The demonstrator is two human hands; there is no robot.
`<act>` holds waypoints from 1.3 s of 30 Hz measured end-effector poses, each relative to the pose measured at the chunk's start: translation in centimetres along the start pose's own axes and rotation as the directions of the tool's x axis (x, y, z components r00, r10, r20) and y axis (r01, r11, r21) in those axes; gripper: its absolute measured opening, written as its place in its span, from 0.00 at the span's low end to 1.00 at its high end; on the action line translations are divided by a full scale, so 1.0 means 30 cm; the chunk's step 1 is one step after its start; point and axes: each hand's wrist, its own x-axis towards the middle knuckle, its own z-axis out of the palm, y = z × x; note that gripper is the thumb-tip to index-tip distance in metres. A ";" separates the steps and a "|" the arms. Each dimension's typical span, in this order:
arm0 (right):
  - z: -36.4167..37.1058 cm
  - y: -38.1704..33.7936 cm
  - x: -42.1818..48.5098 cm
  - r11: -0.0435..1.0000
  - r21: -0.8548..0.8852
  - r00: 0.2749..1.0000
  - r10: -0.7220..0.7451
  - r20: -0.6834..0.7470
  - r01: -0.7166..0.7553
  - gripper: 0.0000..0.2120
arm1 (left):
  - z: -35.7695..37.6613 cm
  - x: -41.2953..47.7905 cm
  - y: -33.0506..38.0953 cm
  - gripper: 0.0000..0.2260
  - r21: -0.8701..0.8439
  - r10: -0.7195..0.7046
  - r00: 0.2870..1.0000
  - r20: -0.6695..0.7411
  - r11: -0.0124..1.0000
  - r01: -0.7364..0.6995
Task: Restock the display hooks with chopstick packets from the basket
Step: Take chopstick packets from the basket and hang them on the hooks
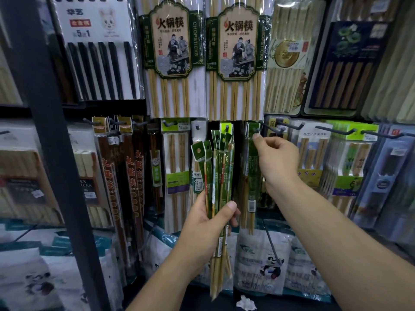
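Note:
My left hand grips a bunch of several green-labelled chopstick packets, held upright in front of the display, their punched header tabs fanned out at the top. My right hand is raised to a dark display hook, pinching the top of one green chopstick packet that hangs there. That packet's bamboo sticks reach down below my left hand. The basket is not in view.
The wall is packed with hanging chopstick packs: large hot-pot packs above, red lacquered ones at left, more hooks at right. A dark post stands at left. White bagged goods lie below.

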 end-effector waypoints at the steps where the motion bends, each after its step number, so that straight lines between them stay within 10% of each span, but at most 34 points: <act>1: 0.001 0.006 -0.002 1.000 0.001 1.000 0.004 -0.004 -0.004 0.13 | 0.000 0.000 0.001 0.05 -0.003 0.003 1.000 0.000 1.000 -0.003; 19: -0.073 -0.046 -0.131 0.959 0.229 0.903 0.055 0.427 -0.166 0.06 | 0.013 -0.022 0.029 0.03 -0.184 -0.045 0.997 0.058 0.981 0.055; 39: -0.054 -0.047 -0.056 0.991 0.114 0.986 -0.091 0.138 0.075 0.17 | -0.004 -0.001 -0.004 0.02 -0.096 -0.009 1.000 -0.007 0.995 0.009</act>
